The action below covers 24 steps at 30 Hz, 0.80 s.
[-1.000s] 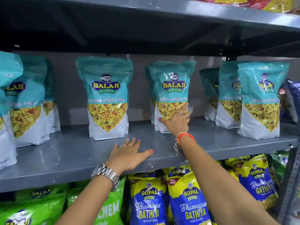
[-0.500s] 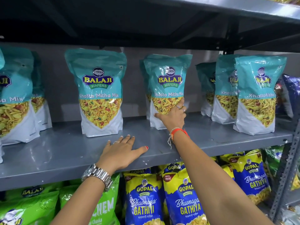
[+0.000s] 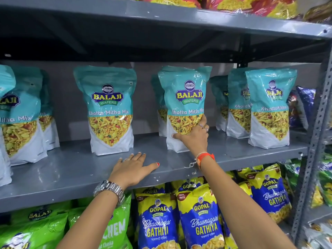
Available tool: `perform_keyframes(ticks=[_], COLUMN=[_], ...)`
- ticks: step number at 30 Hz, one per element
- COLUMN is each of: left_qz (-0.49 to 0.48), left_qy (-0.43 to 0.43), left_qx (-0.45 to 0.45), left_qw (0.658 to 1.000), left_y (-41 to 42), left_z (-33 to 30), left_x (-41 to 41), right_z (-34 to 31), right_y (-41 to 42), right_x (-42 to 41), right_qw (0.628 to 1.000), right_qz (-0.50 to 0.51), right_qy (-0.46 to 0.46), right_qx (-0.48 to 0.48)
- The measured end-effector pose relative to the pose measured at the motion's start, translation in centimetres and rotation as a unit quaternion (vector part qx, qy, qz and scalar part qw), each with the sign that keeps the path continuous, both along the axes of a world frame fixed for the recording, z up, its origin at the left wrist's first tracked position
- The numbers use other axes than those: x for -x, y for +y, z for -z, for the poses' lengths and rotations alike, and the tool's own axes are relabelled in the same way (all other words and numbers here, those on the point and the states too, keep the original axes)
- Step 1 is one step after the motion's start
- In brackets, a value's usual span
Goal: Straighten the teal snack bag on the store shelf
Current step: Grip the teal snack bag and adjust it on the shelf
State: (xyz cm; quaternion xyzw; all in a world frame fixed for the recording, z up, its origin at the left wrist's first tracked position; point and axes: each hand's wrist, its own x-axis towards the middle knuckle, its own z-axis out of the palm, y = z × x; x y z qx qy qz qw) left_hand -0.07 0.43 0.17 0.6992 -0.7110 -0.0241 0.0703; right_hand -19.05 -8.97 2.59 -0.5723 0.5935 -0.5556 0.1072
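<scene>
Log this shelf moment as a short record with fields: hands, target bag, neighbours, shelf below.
right hand: fingers spread on the lower front of the teal snack bag, thumb at its left side
left hand: flat on the grey shelf, holding nothing
bag state: standing on its base, front label facing out
neighbours: second teal bag to its left, apart from it
shelf below: blue Gopal Gathiya bags

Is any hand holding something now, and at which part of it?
The right hand grips the teal snack bag at its lower front. The left hand holds nothing; it lies flat on the shelf.
</scene>
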Motion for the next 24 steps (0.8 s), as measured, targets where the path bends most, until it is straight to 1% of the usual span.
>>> perform_keyframes(ticks=[13,24], left_qz=[-0.008,-0.023], left_qy=[-0.004,-0.008], left_qx=[-0.001,0.014], left_qw=[1.0,1.0], left_y=[0.3,1.1], left_z=[0.0,0.5], left_x=[0.2,0.4], right_z=[0.1,0.4], right_y=[5.7,7.1], right_x=[2.3,2.0], right_qw=[1.0,0.999], right_qz=[-0.022,-0.035], right_qy=[-0.005,-0.002], right_qx=[0.008,-0.016])
